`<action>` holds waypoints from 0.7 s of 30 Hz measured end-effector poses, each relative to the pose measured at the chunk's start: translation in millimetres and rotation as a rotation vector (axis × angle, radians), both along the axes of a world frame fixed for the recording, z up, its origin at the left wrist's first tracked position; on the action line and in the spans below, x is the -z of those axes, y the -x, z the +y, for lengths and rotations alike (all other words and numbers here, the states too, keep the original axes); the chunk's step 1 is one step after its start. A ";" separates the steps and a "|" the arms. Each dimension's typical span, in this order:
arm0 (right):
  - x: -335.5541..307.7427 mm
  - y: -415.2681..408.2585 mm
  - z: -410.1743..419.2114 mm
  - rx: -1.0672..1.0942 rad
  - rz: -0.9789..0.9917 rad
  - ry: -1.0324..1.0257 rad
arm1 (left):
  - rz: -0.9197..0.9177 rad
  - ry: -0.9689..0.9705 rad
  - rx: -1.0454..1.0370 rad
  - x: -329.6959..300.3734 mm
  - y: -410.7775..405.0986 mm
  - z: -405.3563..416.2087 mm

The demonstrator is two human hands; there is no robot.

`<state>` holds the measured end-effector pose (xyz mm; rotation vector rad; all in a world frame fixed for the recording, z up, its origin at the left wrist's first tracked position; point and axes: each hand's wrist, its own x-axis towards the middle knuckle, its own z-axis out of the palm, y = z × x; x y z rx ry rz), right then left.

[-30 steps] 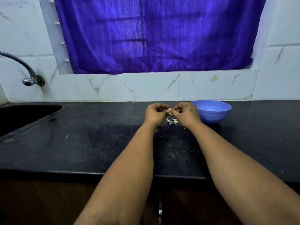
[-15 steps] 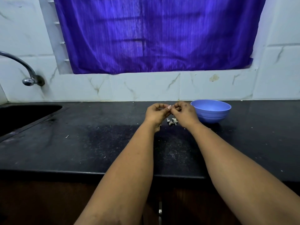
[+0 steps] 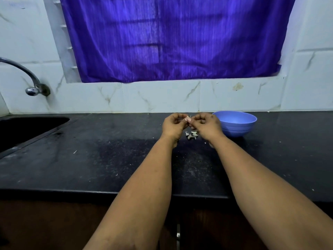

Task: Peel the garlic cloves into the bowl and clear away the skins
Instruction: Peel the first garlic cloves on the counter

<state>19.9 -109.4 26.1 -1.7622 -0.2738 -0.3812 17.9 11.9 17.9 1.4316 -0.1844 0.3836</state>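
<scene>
Both hands meet above the black counter [image 3: 108, 159], fingers curled inward. My left hand [image 3: 173, 125] and my right hand [image 3: 207, 124] pinch a small pale garlic clove [image 3: 188, 119] between their fingertips; most of it is hidden. Below them a little heap of garlic skins [image 3: 191, 135] lies on the counter. A blue bowl [image 3: 236, 126] stands just right of my right hand; its inside is not visible from here.
A dark sink [image 3: 27, 127] is set into the counter at the left, with a chrome tap [image 3: 32, 87] on the tiled wall. A purple curtain [image 3: 171, 38] hangs behind. Tiny skin flecks dot the counter.
The hands have drawn slightly closer together around the clove and hardly shifted. The skin heap and the bowl have not moved.
</scene>
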 end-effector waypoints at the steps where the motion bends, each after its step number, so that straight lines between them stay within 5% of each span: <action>1: -0.2 0.0 -0.6 -0.002 0.005 -0.007 | -0.003 -0.006 -0.001 0.1 0.2 0.1; 21: -1.2 -1.2 5.4 0.067 -0.007 0.025 | -0.069 0.056 0.000 0.0 2.8 1.8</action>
